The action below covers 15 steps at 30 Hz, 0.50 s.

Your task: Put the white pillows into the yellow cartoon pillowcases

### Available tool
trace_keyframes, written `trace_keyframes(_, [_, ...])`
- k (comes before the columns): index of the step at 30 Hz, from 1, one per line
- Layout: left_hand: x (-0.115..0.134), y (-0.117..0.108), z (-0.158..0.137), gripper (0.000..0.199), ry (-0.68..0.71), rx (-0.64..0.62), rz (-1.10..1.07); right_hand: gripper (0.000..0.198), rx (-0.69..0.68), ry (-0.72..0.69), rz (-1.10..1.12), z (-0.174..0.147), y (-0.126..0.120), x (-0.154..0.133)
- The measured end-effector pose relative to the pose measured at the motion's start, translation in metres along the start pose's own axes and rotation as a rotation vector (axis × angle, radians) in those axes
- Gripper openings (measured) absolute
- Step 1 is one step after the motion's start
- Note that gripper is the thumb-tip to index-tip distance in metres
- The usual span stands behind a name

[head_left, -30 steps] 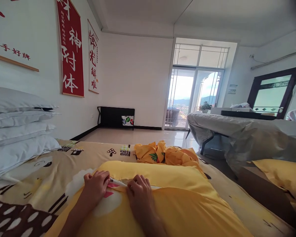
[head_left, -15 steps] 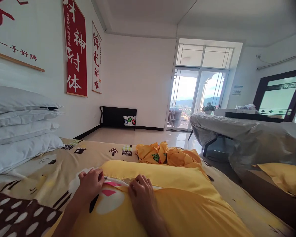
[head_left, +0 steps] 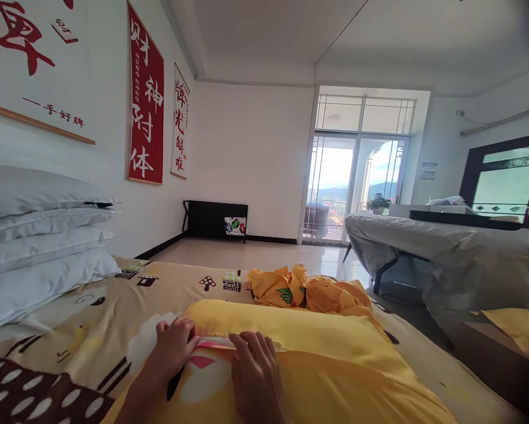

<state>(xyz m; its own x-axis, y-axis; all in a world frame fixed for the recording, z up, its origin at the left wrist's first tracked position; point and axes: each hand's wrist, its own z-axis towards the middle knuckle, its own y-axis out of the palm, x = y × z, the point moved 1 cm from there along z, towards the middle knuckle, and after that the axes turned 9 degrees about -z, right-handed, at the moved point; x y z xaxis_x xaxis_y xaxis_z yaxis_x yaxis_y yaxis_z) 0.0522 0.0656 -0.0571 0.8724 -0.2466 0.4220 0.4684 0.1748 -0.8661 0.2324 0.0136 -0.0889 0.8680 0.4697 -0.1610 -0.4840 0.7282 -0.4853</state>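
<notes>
A plump yellow pillowcase lies in front of me, with a pale cartoon print at its lower left. Along its upper part runs a whitish zipper-like edge, with pink showing beside it. At the left end of this edge, my left hand is closed, thumb and fingers pinching the pillowcase. My right hand rests further along the same edge, its fingers bent down onto the fabric. Whether a zipper pull sits under those fingertips is hidden.
Patterned bedding spreads beneath everything. Crumpled orange cloth lies beyond the pillowcase. White pillows are stacked at left. To the right stand a plastic-covered table and a brown box with yellow fabric.
The whole view has shifted, so everything sits slightly lower. My left hand keeps its pinch at the edge's left end. My right hand's fingers have shifted slightly on the seam.
</notes>
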Motion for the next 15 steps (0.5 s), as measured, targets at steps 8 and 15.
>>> trace_keyframes(8, [-0.006,-0.008,-0.002,0.024,0.037,-0.032,-0.063,0.027,-0.163,-0.143,-0.045,-0.025,0.032,-0.02])
trace_keyframes(15, [-0.005,-0.017,-0.005,0.023,0.002,-0.077,-0.092,0.052,-0.282,-0.205,-0.056,-0.029,0.032,-0.009])
